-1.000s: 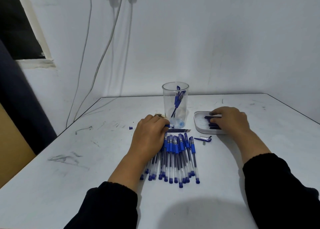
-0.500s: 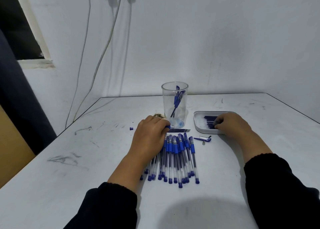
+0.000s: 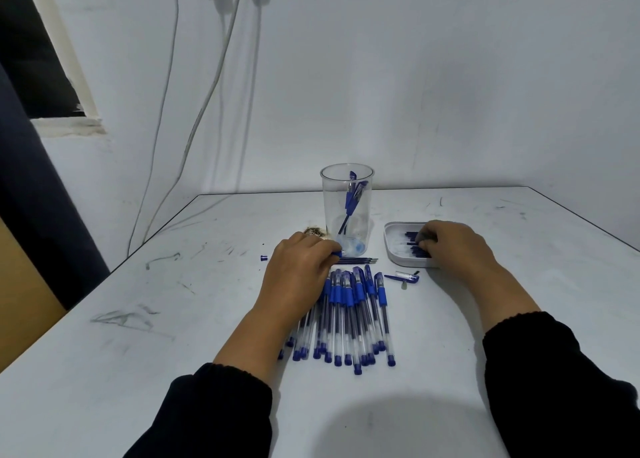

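The left hand (image 3: 298,270) lies palm down on the table (image 3: 173,371), over the left edge of a fanned heap of blue pens (image 3: 349,315). Its fingers are curled, and a blue end peeks out at the fingertips, so it is probably pinching one of the pens, though the grip itself is hidden. The rest of the heap spreads to the right of this hand and back along its wrist.

Just beyond its fingertips stands a clear cup (image 3: 346,208) with a few pens leaning inside, and thin loose refills (image 3: 360,260) lie between cup and heap. A small blue cap (image 3: 264,258) lies just left of the knuckles.

The right hand (image 3: 450,246) reaches into a shallow white tray (image 3: 394,250), fingers bent down onto the dark refills in the tray (image 3: 415,250). Whether it has hold of any cannot be told. A pen part (image 3: 403,277) lies near this hand's thumb side.
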Demonstrator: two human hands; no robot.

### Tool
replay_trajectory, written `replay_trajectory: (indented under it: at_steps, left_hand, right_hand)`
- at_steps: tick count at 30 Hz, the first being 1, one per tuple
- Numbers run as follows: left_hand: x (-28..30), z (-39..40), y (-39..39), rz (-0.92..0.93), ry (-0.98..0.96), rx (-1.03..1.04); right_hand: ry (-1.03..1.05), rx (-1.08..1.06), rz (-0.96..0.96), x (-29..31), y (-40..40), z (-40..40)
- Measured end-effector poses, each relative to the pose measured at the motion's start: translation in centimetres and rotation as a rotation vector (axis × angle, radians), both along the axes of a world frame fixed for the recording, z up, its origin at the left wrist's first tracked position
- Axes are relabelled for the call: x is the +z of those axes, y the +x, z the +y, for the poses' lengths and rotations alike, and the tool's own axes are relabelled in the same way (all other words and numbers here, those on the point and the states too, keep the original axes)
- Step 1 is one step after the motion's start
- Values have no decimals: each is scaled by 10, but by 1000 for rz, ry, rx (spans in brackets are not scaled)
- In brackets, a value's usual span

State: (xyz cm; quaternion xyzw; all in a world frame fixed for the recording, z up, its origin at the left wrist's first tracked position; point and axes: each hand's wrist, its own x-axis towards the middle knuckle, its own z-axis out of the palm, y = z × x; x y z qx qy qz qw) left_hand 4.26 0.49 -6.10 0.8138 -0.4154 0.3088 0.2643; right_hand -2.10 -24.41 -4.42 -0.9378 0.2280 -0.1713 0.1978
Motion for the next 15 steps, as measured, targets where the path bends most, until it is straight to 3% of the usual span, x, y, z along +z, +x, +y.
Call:
replay_trajectory:
  at_steps: [15]
  left_hand:
    - [-4,-1,2,74,53,28]
  right_hand:
    - [229,343,-99,21,-13,49]
